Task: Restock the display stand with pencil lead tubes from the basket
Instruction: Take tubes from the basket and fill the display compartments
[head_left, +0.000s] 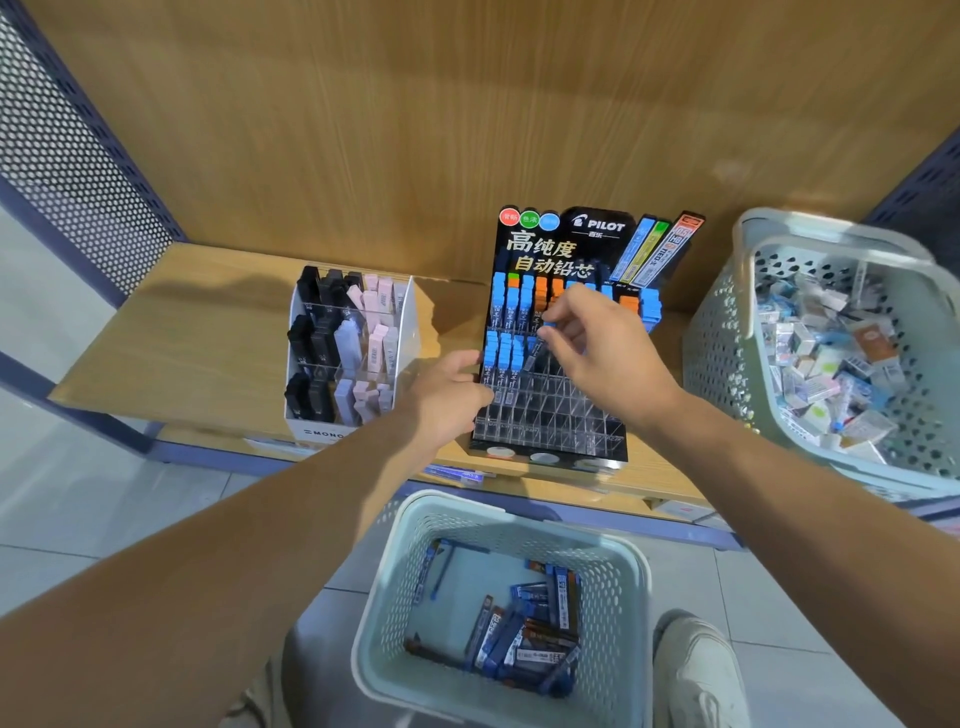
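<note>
1. A wooden shelf (208, 332), backed by wood panelling, carried the display stand (550, 415), an eraser rack (343, 343) and a second basket (727, 338).
2. The basket (498, 519) stood on the tiled floor, with lead tubes (524, 639) loose inside.
3. The left hand (452, 395) curled round the stand's left edge.
4. The right hand (597, 348) pinched a blue-capped tube (537, 348) at the second row.
</note>
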